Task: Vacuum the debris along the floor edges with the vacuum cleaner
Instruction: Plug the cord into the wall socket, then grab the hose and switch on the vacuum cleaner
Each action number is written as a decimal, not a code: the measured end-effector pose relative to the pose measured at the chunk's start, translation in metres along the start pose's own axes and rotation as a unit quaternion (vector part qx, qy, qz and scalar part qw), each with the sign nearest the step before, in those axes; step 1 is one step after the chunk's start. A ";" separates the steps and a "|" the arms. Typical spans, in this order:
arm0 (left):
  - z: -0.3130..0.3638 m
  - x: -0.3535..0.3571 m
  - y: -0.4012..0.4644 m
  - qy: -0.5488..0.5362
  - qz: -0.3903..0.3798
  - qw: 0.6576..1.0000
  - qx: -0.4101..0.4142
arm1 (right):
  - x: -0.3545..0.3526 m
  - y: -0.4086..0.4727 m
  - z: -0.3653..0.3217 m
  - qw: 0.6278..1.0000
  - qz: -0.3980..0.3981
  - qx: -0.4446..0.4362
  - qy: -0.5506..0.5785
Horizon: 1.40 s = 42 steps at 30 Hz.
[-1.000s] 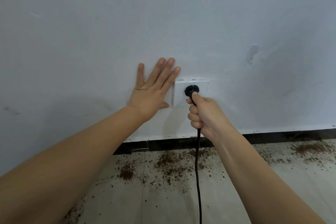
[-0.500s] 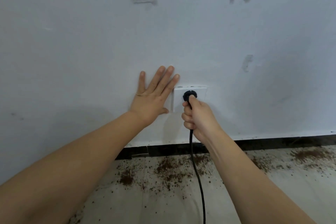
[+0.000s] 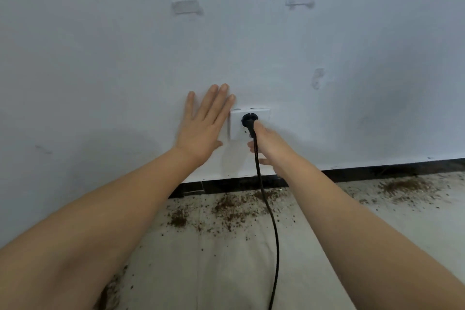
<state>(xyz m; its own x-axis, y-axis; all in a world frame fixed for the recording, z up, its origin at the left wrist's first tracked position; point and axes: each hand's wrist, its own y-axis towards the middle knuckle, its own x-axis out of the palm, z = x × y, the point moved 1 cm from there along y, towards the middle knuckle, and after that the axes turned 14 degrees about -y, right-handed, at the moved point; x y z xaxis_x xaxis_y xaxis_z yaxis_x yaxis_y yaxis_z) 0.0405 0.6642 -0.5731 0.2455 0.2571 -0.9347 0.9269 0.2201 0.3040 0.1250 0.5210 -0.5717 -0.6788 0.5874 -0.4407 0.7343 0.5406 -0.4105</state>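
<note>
A black plug [image 3: 247,118] sits in the white wall socket [image 3: 263,118]. Its black cord [image 3: 275,234] hangs down over the floor and leaves the bottom of the view. My right hand [image 3: 270,146] is at the plug, thumb tip touching it, with its fingers loosened and sticking out to the left behind the cord. My left hand [image 3: 201,131] lies flat on the white wall just left of the socket, fingers straight. Brown debris [image 3: 234,206] is scattered on the pale floor along the wall. The vacuum cleaner is out of view.
A black baseboard [image 3: 377,171] runs along the foot of the wall. More brown debris [image 3: 402,186] lies along it at the right, and some near my left forearm at the bottom left [image 3: 110,292]. Old tape marks [image 3: 186,6] show high on the wall.
My right hand has loosened its fist around the cord below the plug; the cord now runs free in front of the fingers. My left hand stays flat on the wall.
</note>
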 end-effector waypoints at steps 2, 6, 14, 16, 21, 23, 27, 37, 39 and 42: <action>0.011 -0.031 -0.013 -0.051 0.002 0.999 0.014 | -0.020 -0.021 -0.001 0.994 0.007 0.011 -0.110; 0.026 -0.102 -0.022 -0.228 0.007 0.973 0.014 | -0.058 -0.071 -0.027 0.970 0.013 -0.021 -0.242; 0.033 -0.254 0.011 -0.348 -0.062 0.933 -0.074 | -0.130 -0.173 -0.129 0.859 0.085 -0.084 -0.498; 0.030 -0.298 0.022 -0.357 -0.061 0.927 -0.096 | -0.154 -0.197 -0.159 0.844 0.076 -0.087 -0.524; 0.016 -0.396 0.029 -0.343 -0.121 0.918 -0.156 | -0.194 -0.259 -0.227 0.813 0.031 -0.103 -0.572; 0.016 -0.435 0.026 -0.339 -0.143 0.916 -0.162 | -0.207 -0.287 -0.250 0.817 0.021 -0.102 -0.567; 0.043 -0.499 0.019 -0.334 -0.174 0.921 -0.098 | -0.229 -0.350 -0.268 0.855 0.041 -0.073 -0.512; 0.154 -0.564 0.025 -0.354 -0.213 0.902 0.122 | -0.318 -0.483 -0.222 0.886 0.133 0.124 -0.426; 0.185 -0.576 0.030 -0.367 -0.216 0.889 0.168 | -0.336 -0.515 -0.204 0.885 0.156 0.174 -0.402; 0.239 -0.598 0.028 -0.369 -0.218 0.868 0.253 | -0.359 -0.566 -0.177 0.880 0.193 0.234 -0.365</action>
<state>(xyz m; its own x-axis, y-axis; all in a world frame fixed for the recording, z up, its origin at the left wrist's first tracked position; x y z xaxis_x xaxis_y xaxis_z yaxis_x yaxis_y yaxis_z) -0.0123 0.2915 -0.0502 -0.2174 -0.4598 -0.8610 0.9376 -0.3436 -0.0532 -0.0458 0.1104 -0.0401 -0.3259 0.0369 -0.9447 0.9449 -0.0211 -0.3268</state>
